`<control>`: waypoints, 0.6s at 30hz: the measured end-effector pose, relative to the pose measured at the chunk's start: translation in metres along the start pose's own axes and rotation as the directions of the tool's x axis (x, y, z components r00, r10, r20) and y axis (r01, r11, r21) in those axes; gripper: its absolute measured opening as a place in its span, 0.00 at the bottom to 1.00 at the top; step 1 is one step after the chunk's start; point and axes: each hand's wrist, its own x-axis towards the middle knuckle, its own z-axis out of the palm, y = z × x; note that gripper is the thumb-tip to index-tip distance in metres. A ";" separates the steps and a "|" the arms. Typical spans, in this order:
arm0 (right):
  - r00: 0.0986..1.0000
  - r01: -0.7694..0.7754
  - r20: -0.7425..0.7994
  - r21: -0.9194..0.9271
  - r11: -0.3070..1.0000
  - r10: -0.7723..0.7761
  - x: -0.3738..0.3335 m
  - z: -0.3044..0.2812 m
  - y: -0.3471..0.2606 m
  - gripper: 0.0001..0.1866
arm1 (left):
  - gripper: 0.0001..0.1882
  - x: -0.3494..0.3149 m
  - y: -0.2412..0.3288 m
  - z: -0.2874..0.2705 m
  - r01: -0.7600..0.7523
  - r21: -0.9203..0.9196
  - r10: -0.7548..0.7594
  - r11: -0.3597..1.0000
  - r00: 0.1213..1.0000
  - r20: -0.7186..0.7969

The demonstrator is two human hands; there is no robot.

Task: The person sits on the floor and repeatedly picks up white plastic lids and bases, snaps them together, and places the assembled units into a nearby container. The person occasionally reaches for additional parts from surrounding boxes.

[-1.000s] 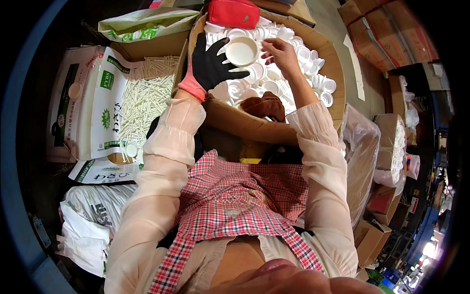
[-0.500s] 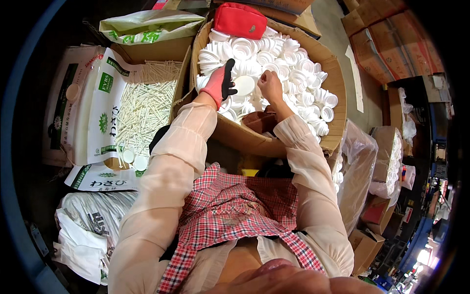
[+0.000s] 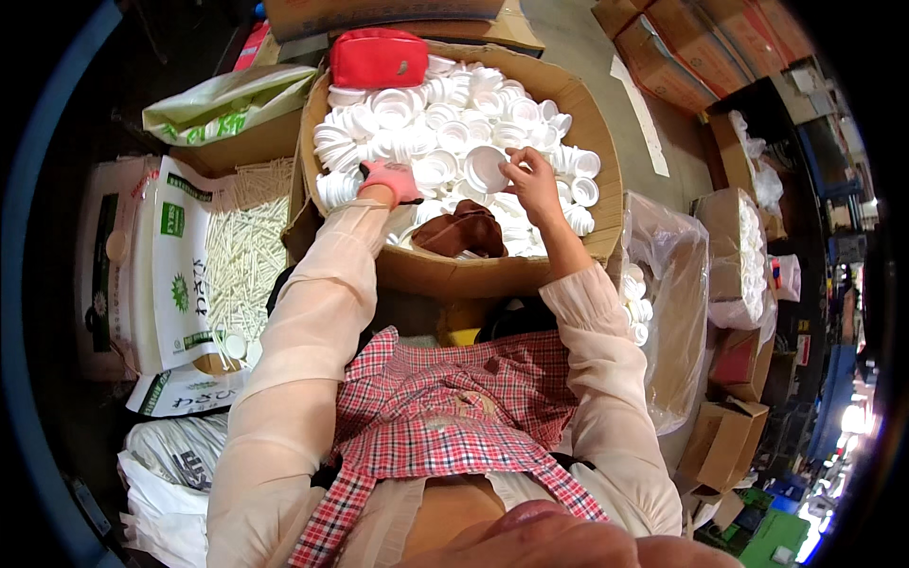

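Observation:
A big cardboard box (image 3: 606, 142) in front of me is heaped with white round plastic lids (image 3: 393, 109). Over the heap, my right hand (image 3: 536, 187) is bare and pinches the edge of one white lid (image 3: 485, 169), whose flat round side shows. My left hand (image 3: 390, 180), in a pink glove with black parts, is lowered among the lids at the box's left side. Its fingers are mostly hidden, so what it holds, if anything, does not show. A brown cloth (image 3: 460, 231) lies on the lids between my forearms.
A red pouch (image 3: 379, 59) rests at the box's far left corner. To the left, a carton lined with a printed bag (image 3: 180, 270) holds many thin white sticks (image 3: 248, 256). Clear plastic wrap (image 3: 668, 312) and cartons (image 3: 724, 445) stand on the right; stacked boxes (image 3: 663, 62) are beyond.
My left hand, raised with fingers spread beside a lid earlier, has lowered into the heap. My right hand has opened out from a curled fist and now grips a lid. The whole view has shifted.

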 end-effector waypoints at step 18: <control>0.960 -0.092 0.264 0.604 0.791 -0.090 -0.047 0.005 -0.044 0.10 | 0.34 -0.091 0.023 -0.044 -0.086 -0.571 0.311 -0.816 0.767 -0.561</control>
